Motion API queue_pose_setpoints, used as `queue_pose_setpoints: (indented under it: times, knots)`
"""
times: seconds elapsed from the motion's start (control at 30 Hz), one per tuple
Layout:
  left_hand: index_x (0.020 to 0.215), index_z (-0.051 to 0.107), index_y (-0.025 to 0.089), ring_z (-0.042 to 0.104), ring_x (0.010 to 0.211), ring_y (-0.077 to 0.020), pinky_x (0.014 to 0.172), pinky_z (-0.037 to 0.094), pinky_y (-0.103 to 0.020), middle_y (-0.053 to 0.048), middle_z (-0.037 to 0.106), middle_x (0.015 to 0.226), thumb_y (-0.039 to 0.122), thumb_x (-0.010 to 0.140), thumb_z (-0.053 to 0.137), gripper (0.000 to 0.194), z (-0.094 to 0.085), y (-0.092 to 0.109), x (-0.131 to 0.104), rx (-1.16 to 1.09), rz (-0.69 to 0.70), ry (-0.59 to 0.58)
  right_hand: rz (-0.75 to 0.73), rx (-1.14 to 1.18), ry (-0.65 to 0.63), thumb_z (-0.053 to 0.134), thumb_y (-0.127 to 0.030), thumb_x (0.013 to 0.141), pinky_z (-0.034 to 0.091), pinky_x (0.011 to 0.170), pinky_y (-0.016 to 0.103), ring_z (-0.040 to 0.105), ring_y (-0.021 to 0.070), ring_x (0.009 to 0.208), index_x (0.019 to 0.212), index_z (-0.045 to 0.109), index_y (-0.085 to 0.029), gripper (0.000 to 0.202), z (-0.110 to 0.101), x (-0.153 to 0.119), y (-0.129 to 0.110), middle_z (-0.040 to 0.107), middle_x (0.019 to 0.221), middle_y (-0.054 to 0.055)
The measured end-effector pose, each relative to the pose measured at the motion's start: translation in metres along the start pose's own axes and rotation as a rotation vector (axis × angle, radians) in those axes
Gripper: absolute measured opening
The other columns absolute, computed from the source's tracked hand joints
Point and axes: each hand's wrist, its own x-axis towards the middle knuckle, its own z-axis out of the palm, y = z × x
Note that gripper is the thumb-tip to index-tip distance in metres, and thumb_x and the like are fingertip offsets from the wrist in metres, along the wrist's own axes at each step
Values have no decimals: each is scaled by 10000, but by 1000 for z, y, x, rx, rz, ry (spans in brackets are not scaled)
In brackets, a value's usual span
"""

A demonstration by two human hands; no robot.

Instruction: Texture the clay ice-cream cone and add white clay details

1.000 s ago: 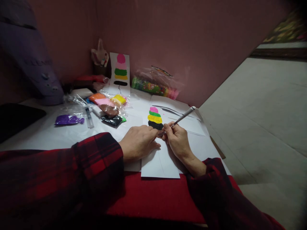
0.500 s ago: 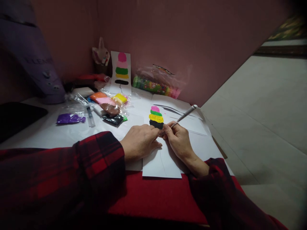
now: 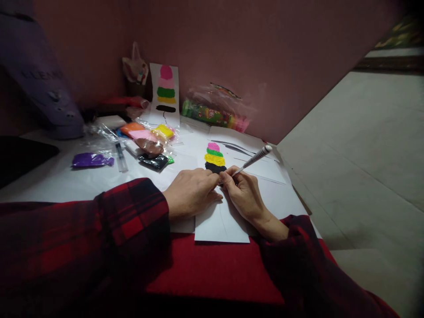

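Observation:
A narrow sheet of white paper (image 3: 222, 225) lies in front of me with stacked bands of pink, green, yellow and black modelling clay (image 3: 214, 158) on it. My left hand (image 3: 194, 192) rests on the sheet just below the black band, its thumb apart from the bent fingers. Held in my right hand (image 3: 243, 190) is a slim tool (image 3: 256, 158) with a ribbed, pale handle that slants up to the right. The fingertips of both hands meet at the black band's lower edge and hide the tool's working end.
Bagged clay pieces, with purple clay (image 3: 92, 160) and black clay (image 3: 154, 162) among them, lie at left. A similar layered picture (image 3: 165, 95) leans on the wall beside a clear bag (image 3: 215, 112). A lilac bottle (image 3: 49, 88) stands far left. Behind my right hand are sheets with grey strokes (image 3: 251, 152).
The whole view has shifted slightly, with things sitting a little higher and further left. My right fingers have closed in nearer to the left fingertips, still around the tool.

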Motion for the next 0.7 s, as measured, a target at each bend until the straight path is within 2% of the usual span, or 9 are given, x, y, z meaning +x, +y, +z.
queue_pose_setpoints:
  times: [0.33,0.47,0.7]
  knots:
    - [961,622,163,626,862,-235,698,450,-330,-69,678,903,383,912,576,229,-1,0,0,8,-10,-1,13,78,1,532,-287,937,434,614,305,568,152,591,710,589,-213,246,1,1,3,608,609,-10]
    - [979,623,164,626,867,-231,704,447,-326,-68,680,916,370,911,584,221,-2,1,0,2,-18,-27,18,99,3,505,-317,960,431,623,314,565,150,584,676,576,-209,312,0,2,3,591,586,-10]
    - [990,627,163,630,848,-236,682,443,-326,-65,680,903,367,904,598,223,1,0,-1,-6,3,1,44,145,41,498,-351,973,454,646,325,580,156,609,649,588,-202,367,2,3,6,596,603,4]
